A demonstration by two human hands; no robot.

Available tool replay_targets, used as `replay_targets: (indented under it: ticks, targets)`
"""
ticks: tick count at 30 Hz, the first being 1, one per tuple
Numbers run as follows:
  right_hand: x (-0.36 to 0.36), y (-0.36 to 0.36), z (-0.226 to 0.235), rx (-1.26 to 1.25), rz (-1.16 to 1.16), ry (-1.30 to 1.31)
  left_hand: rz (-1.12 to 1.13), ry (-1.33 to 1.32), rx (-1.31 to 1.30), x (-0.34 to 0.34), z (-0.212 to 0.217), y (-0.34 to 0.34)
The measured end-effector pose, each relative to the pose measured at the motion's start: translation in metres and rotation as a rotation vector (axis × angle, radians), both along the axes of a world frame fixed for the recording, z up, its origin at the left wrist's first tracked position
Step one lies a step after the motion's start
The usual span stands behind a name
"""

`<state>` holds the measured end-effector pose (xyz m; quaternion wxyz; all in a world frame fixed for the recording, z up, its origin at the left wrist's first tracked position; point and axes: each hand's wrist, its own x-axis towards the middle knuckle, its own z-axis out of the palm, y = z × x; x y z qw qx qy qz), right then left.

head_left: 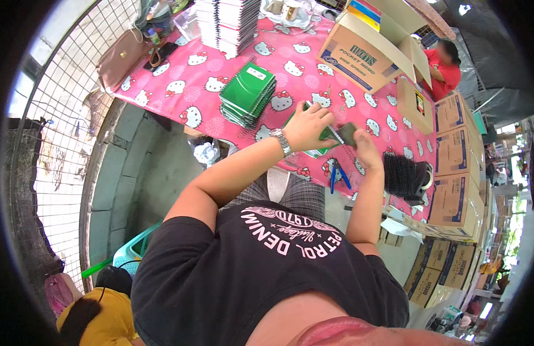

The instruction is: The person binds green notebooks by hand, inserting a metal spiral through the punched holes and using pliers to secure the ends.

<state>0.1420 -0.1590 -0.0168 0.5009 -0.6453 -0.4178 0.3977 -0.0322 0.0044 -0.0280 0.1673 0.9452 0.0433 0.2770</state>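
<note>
My black shirt (267, 271): closest to me.
Left hand (308, 126): grip pinching green notebook (330, 134).
Right hand (366, 151): grip unclear.
Open box (368, 49): coloured pads inside.

A pink cartoon-print cloth (192, 81) covers the table. On it sit a stack of green notebooks (248, 94), a taller pile of white ones (228, 23), an open carton (368, 49) and black spiral coils (402, 175). Brown boxes (451, 173) stack at the right, beside a person in red (446, 66).

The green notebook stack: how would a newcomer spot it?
Find the pink cartoon-cat tablecloth. Left of the left hand sits the green notebook stack, fanned and spiral-bound. Unlike the tall white stack behind it, it is low and green.
</note>
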Motion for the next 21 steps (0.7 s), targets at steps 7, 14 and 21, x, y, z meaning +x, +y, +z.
replay_targets:
  ticks: [7,14,21]
  targets:
    - [-0.018,0.002,0.025,0.079,0.118,0.153,-0.012,0.043,-0.053,-0.005,0.002,0.001]
    - [-0.004,0.017,0.032,-0.235,0.065,-0.071,-0.056,0.064,-0.122,-0.003,0.008,0.01]
    - [0.001,0.04,0.029,-0.22,0.044,-0.083,-0.026,0.014,-0.14,-0.004,0.005,0.045]
